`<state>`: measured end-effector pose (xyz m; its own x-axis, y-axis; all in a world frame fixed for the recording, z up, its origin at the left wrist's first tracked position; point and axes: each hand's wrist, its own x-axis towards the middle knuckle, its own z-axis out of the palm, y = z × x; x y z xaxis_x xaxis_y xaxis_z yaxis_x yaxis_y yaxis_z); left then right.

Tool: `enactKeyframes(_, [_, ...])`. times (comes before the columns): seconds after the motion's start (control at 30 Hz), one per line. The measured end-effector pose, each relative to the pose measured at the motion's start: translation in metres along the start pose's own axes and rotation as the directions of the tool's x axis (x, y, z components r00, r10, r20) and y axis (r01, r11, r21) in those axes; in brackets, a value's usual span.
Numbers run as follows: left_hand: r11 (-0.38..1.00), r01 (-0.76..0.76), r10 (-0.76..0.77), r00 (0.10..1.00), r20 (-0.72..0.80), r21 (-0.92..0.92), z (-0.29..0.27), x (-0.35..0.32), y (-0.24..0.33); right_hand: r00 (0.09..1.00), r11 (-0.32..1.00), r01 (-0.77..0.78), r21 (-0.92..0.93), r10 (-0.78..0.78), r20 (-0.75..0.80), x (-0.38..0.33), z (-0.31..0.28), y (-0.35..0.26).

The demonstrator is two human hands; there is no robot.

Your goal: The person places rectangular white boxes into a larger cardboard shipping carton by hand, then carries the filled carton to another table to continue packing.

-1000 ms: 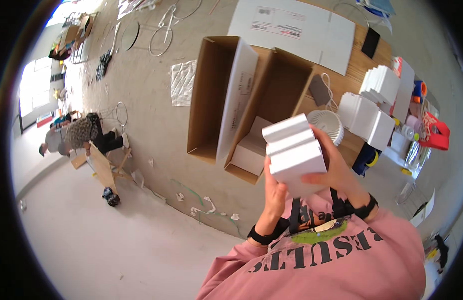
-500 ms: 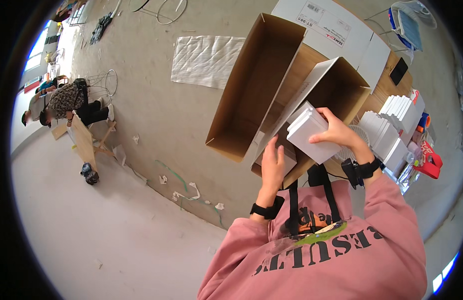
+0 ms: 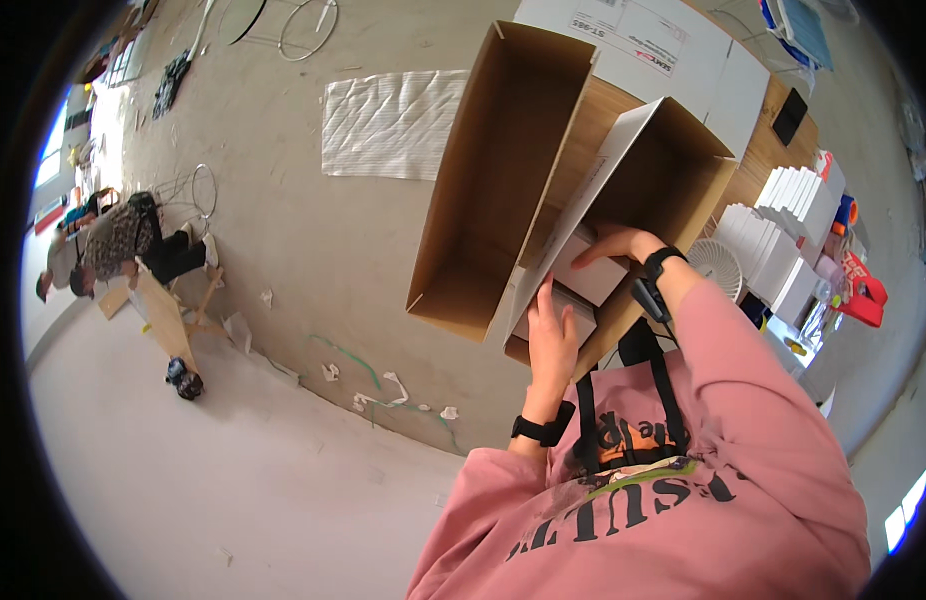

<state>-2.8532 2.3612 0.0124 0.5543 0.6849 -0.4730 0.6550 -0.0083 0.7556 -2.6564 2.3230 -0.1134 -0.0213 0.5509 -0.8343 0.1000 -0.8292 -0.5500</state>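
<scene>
My right hand (image 3: pixel 620 245) reaches into the narrower cardboard box (image 3: pixel 718 165) and grips white boxes (image 3: pixel 601 283), its fingers over their far side. Beside them, at the box's near end, lies another white box (image 3: pixel 585 318), partly hidden by my left hand (image 3: pixel 551 340). The left hand's fingers are stretched out and apart along the inner left side, close to the white boxes; whether they touch is unclear. Both wrists wear black bands.
A longer cardboard box (image 3: pixel 498 180) stands open on the left. Stacked white boxes (image 3: pixel 768 250), a white fan (image 3: pixel 715 265) and a black phone (image 3: pixel 790 117) are on the right of the wooden table (image 3: pixel 608 115). Two people (image 3: pixel 123 240) are far left.
My right hand has lowered the white boxes from above the cardboard box down into it, moving left. The left hand stays at the near end. The view has shifted slightly.
</scene>
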Motion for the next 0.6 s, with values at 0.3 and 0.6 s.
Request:
enactKeyframes(0.3, [0.993,0.058,-0.061,0.998,0.022,0.102,0.002,-0.001,-0.002,0.967,0.984,-0.173,-0.031,0.176,0.187,0.013,0.022,0.001])
enactKeyframes(0.6, [0.997,0.046,-0.050,0.997,0.057,0.061,0.002,-0.001,-0.007,0.989,0.987,0.024,-0.158,0.000,0.148,0.011,0.032,-0.005])
